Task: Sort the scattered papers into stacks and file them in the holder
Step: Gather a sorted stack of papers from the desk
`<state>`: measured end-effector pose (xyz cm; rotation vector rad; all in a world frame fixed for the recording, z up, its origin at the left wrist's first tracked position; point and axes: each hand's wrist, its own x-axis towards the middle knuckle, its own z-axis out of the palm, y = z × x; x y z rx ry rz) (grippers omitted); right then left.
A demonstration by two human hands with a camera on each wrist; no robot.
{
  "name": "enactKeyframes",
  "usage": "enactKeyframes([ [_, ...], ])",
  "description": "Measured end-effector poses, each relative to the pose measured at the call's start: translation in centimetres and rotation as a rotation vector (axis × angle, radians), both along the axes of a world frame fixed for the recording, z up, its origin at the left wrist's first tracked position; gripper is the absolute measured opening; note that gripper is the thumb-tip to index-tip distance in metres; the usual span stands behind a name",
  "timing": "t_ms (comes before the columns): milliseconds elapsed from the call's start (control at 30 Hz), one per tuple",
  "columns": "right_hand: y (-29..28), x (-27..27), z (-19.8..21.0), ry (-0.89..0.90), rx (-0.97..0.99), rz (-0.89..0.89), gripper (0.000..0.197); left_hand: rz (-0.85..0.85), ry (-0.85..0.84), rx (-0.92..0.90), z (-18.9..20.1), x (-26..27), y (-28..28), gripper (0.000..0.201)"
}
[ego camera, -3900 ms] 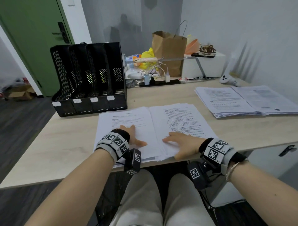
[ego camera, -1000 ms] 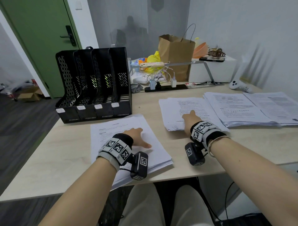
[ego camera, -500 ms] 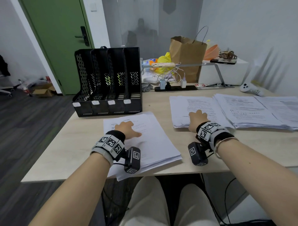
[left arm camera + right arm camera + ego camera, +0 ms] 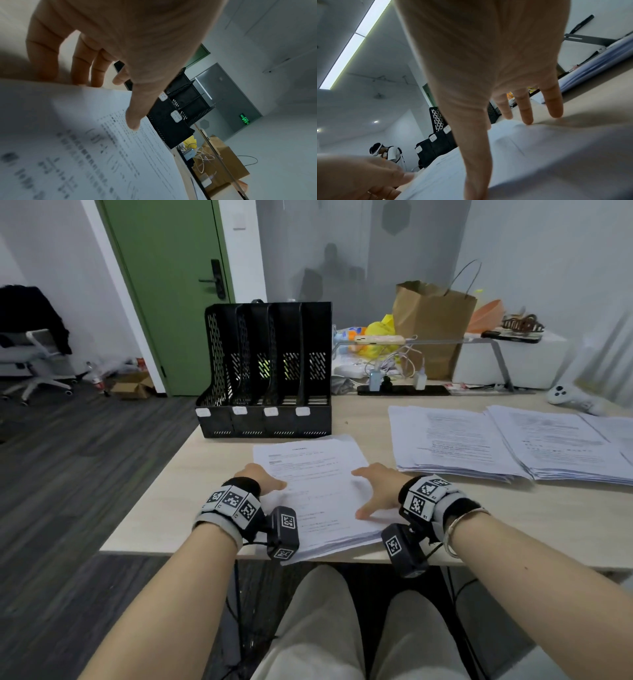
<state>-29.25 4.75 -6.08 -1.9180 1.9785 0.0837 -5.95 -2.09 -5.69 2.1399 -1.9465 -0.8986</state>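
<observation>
A stack of printed papers (image 4: 318,484) lies at the desk's near edge and overhangs it slightly. My left hand (image 4: 263,479) is at its left edge: the thumb lies on the top sheet (image 4: 85,148) and the fingers (image 4: 80,70) dip behind the edge, pinching it. On the stack's right side is my right hand (image 4: 371,491), thumb on top and straight, spread fingers (image 4: 525,111) touching the edge. The black four-slot file holder (image 4: 267,371) stands just behind, its slots facing me. Two more paper stacks (image 4: 455,443) (image 4: 561,446) lie to the right.
Behind the right-hand stacks are a brown paper bag (image 4: 431,326), chargers and cables (image 4: 394,371), a white box (image 4: 507,361) and a white controller (image 4: 568,398). The desk's left edge (image 4: 154,494) drops to dark floor. An office chair (image 4: 37,361) stands far left.
My right hand has left the middle stack and come back to the near stack's right edge. My left hand slid to that stack's left edge. The view turned left.
</observation>
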Motion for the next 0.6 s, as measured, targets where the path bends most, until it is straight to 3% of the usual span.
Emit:
enactKeyframes([
  [200, 0.6, 0.5, 0.3, -0.028, -0.011, 0.012, 0.093, 0.028, 0.123, -0.028, 0.1, -1.4, 0.5, 0.050],
  [333, 0.9, 0.6, 0.8, -0.040, 0.000, -0.007, 0.088, 0.064, 0.121, 0.004, 0.3, -0.8, 0.5, 0.043],
  [500, 1.4, 0.0, 1.5, -0.047, 0.010, -0.076, 0.082, -0.018, 0.087, 0.025, 0.4, -1.4, 1.1, 0.032],
  [600, 1.8, -0.9, 1.2, -0.156, 0.072, -0.180, 0.078, -0.039, 0.063, 0.016, 0.2, -1.6, 1.4, 0.028],
])
